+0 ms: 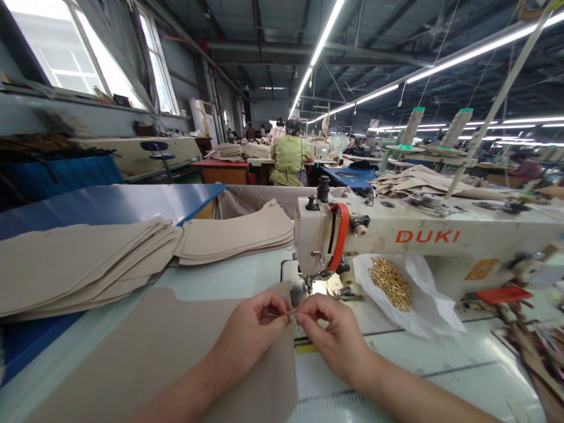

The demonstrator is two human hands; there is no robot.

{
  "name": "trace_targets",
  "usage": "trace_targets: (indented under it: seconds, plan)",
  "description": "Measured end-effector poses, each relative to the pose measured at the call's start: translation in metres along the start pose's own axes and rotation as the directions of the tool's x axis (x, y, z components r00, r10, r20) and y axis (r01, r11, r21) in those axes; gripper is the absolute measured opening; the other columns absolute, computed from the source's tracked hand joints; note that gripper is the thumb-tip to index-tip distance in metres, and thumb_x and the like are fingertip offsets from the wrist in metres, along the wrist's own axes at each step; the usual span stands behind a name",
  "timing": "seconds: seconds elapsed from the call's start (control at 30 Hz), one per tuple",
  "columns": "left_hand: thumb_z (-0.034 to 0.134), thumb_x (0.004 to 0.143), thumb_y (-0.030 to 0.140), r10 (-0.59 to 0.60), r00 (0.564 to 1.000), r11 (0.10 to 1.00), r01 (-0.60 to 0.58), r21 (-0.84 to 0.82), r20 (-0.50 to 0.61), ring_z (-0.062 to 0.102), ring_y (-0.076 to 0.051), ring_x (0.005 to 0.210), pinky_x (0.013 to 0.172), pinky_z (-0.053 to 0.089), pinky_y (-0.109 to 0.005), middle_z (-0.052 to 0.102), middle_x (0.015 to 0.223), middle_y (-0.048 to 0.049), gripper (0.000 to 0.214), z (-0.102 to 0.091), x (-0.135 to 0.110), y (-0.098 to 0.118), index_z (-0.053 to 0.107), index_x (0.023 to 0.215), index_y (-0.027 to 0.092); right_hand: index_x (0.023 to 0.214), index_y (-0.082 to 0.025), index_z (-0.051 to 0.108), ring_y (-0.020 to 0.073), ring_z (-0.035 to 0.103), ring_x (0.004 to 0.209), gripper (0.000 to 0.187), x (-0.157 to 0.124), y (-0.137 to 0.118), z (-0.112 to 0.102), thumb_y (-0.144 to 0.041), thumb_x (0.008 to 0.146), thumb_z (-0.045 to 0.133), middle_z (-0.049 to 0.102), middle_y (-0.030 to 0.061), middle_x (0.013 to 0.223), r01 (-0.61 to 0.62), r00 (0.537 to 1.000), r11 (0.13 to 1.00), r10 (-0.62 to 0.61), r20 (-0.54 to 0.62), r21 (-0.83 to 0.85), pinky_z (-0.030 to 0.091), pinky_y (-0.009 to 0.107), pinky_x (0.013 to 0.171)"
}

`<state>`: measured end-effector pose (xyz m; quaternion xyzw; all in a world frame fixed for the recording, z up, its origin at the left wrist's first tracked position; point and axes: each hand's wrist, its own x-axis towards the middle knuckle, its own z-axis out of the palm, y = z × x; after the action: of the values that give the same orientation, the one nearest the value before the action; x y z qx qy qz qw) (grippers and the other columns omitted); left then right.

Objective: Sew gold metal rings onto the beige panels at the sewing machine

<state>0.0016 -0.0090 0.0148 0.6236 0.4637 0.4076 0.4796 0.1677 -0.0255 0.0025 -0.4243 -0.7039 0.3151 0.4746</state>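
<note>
My left hand [259, 320] is closed in a pinch just in front of the needle area of a white sewing machine [379, 235]. Facing it, my right hand [332, 329] pinches too, its fingertips almost meeting the left ones. Something small and thin is between the fingertips, too small to name. Under my left hand and forearm lies a large beige fabric panel [163, 346], flat on the machine table, its far right end near the presser foot. Right of the needle, gold-coloured metal rings or links [392, 283] are heaped in a white plastic bag [427, 299].
Stacks of beige panels lie on the left [88, 258] and behind [238, 232] the work. A blue table [132, 202] adjoins at the left. Thread cones [456, 129] stand behind the machine. A red piece [502, 295] rests at the right. A person in green [288, 155] sits ahead.
</note>
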Motion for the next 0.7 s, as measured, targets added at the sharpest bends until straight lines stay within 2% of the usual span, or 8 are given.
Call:
trace_targets:
  seconds: [0.17, 0.3, 0.43, 0.57, 0.7]
  plan:
    - [0.061, 0.057, 0.024, -0.084, 0.996, 0.995, 0.083, -0.053, -0.017, 0.054, -0.013, 0.057, 0.058, 0.044, -0.024, 0.058, 0.063, 0.0020, 0.011, 0.002, 0.000, 0.005, 0.052, 0.059, 0.018, 0.067, -0.017, 0.055, 0.0116, 0.050, 0.059, 0.010, 0.000, 0.001, 0.006, -0.017, 0.076, 0.051, 0.057, -0.0004, 0.064, -0.067, 0.997, 0.998, 0.066, -0.024, -0.002, 0.038, 0.021, 0.054]
    - [0.066, 0.055, 0.023, -0.095, 0.995, 0.990, 0.095, -0.109, -0.002, 0.057, -0.014, 0.062, 0.062, 0.047, -0.026, 0.061, 0.067, 0.0008, 0.016, 0.000, 0.001, 0.005, 0.053, 0.061, 0.018, 0.064, -0.018, 0.053, 0.0114, 0.049, 0.058, 0.011, 0.001, 0.005, 0.007, -0.015, 0.075, 0.052, 0.056, -0.0010, 0.062, -0.073, 0.997, 0.997, 0.072, -0.027, -0.012, 0.038, 0.021, 0.055]
    - [0.068, 0.060, 0.024, -0.029, 0.999, 0.997, 0.027, -0.075, -0.032, 0.059, -0.014, 0.065, 0.065, 0.048, -0.026, 0.060, 0.066, 0.0015, 0.016, 0.001, 0.000, 0.002, 0.056, 0.069, 0.018, 0.066, -0.018, 0.054, 0.0119, 0.050, 0.060, 0.009, 0.000, 0.009, 0.007, -0.015, 0.075, 0.053, 0.057, -0.0007, 0.065, -0.042, 0.999, 0.999, 0.043, -0.016, 0.013, 0.039, 0.022, 0.058]
    - [0.063, 0.062, 0.021, 0.041, 0.994, 0.999, -0.044, -0.031, -0.104, 0.058, -0.013, 0.063, 0.063, 0.048, -0.024, 0.059, 0.065, 0.0027, 0.010, 0.004, -0.003, 0.004, 0.054, 0.066, 0.019, 0.069, -0.018, 0.056, 0.0118, 0.050, 0.060, 0.009, -0.001, 0.011, 0.007, -0.018, 0.077, 0.055, 0.057, -0.0010, 0.065, -0.049, 0.999, 0.997, 0.050, -0.015, 0.055, 0.040, 0.022, 0.058]
    - [0.062, 0.065, 0.021, 0.100, 0.987, 0.995, -0.099, 0.011, -0.123, 0.059, -0.013, 0.064, 0.064, 0.049, -0.024, 0.060, 0.067, 0.0022, 0.010, 0.004, -0.005, 0.005, 0.052, 0.066, 0.019, 0.081, -0.019, 0.058, 0.0127, 0.055, 0.064, 0.004, 0.000, 0.011, 0.007, -0.021, 0.078, 0.057, 0.062, -0.0001, 0.071, -0.094, 0.996, 0.976, 0.093, 0.017, 0.196, 0.041, 0.022, 0.060]
